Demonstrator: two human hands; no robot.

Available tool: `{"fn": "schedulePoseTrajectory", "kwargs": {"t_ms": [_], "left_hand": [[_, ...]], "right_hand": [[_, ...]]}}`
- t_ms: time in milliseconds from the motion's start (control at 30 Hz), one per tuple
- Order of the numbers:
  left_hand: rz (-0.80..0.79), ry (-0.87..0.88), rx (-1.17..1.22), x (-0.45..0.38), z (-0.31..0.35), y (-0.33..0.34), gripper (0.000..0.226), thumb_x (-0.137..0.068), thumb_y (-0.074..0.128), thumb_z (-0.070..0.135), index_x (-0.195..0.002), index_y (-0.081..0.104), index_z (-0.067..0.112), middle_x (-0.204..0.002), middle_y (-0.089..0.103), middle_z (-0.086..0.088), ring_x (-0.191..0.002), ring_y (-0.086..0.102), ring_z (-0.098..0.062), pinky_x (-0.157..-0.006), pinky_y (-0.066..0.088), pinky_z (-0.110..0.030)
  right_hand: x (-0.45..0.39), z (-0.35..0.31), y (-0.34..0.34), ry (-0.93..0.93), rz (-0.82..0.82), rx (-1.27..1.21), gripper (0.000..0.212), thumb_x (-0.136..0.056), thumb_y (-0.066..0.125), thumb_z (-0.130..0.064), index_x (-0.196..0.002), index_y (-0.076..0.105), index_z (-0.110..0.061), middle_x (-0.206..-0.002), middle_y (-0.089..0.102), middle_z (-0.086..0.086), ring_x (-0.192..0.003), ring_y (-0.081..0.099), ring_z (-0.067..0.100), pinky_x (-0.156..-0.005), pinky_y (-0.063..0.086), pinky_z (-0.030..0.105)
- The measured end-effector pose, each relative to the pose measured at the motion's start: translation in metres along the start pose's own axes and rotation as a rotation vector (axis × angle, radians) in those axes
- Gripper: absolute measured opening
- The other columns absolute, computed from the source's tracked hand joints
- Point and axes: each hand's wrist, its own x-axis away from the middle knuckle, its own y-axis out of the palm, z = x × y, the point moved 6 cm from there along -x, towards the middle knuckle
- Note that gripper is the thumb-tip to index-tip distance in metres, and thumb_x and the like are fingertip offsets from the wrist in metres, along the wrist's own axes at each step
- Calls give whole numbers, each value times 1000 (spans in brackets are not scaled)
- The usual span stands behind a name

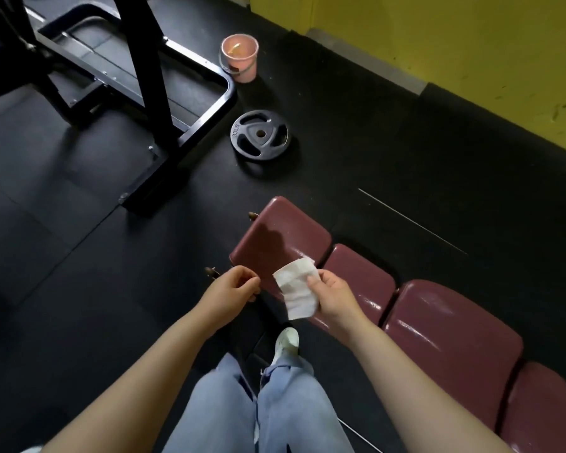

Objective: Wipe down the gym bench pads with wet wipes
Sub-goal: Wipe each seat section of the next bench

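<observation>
The white wet wipe [296, 293] hangs pinched in the right hand [332, 297], above the near edge of the maroon bench pad [283, 238]. The left hand [234, 287] hovers beside it, fingers curled, empty. Beyond the pad lie open black floor [79, 263], a weight plate [259, 134], a pink bucket [240, 57] and a black machine frame [151, 76]

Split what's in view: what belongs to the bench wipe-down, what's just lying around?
Job:
- wet wipe, held in the right hand
- maroon bench pads
- left hand, fingers curled, nothing visibly held

Lying about:
- weight plate flat on the floor
- pink bucket near the yellow wall
- black machine frame
</observation>
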Motion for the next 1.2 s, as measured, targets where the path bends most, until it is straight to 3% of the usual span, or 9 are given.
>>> {"fn": "schedulePoseTrajectory", "kwargs": {"t_ms": [100, 300, 533, 633, 733, 800, 933, 1067, 1200], "left_hand": [[57, -113, 28, -31, -20, -4, 9, -98, 55, 25, -97, 63, 23, -91, 72, 3, -85, 68, -15, -79, 55, -31], [190, -219, 132, -95, -66, -8, 10, -97, 54, 18, -101, 64, 19, -95, 71, -1, -90, 67, -21, -84, 54, -38], [352, -230, 245, -141, -101, -12, 15, -93, 54, 12, -98, 65, 22, -95, 71, 4, -90, 65, -13, -85, 53, -33], [342, -229, 244, -151, -108, -17, 22, -89, 51, 4, -93, 66, 21, -95, 71, 4, -92, 65, -13, -89, 52, -36], [335, -207, 239, -156, -110, -21, 29, -84, 46, -2, -92, 64, 19, -96, 70, 2, -93, 65, -16, -89, 52, -36], [345, -176, 228, -159, -110, -25, 30, -84, 46, -2, -93, 64, 21, -96, 69, 3, -94, 65, -16, -89, 52, -35], [355, -155, 215, -166, -115, -30, 27, -88, 50, 1, -95, 62, 25, -99, 68, 6, -97, 63, -12, -88, 50, -31], [367, -189, 255, -172, -123, -31, 27, -90, 50, 2, -97, 62, 25, -100, 67, 9, -100, 62, -11, -89, 50, -29], [377, -263, 363, -177, -137, -34, 29, -86, 49, 3, -96, 64, 25, -102, 68, 2, -104, 64, -20, -96, 51, -41]], "right_hand": [[-41, -5, -20, 0, 16, 268, 22, -98, 50, -6, -91, 68, -16, -85, 70, 3, -76, 65, 16, -67, 51, 25], [-137, -5, -38, -50, 161, 449, 39, -91, 42, 1, -106, 73, -16, -108, 70, -1, -104, 63, 17, -92, 51, 30], [-220, -42, -12, -260, 342, 477, 34, -84, 44, -2, -79, 66, -27, -82, 66, -7, -83, 60, 14, -69, 44, 24], [-243, -64, 6, -359, 372, 451, 26, -89, 48, -14, -92, 72, -23, -88, 70, -14, -91, 64, 8, -78, 47, 22], [-261, -76, 27, -534, 340, 618, 36, -95, 43, -26, -118, 70, -21, -121, 68, -9, -114, 60, 8, -101, 43, 23], [-272, -76, 37, -674, 344, 801, 38, -95, 44, -19, -126, 66, -20, -129, 64, -7, -119, 58, 15, -104, 41, 26], [-290, -45, 54, -542, 282, 929, 61, -90, 40, 1, -147, 41, -23, -131, 63, 4, -115, 59, 27, -99, 44, 36], [-270, -22, 75, -643, 332, 860, 44, -96, 37, -4, -134, 55, -14, -129, 59, -1, -120, 51, 15, -109, 36, 31], [-215, 52, 146, -959, -389, 1145, 41, -90, 45, -1, -128, 60, -5, -124, 61, 15, -119, 54, 29, -112, 36, 44]]}}
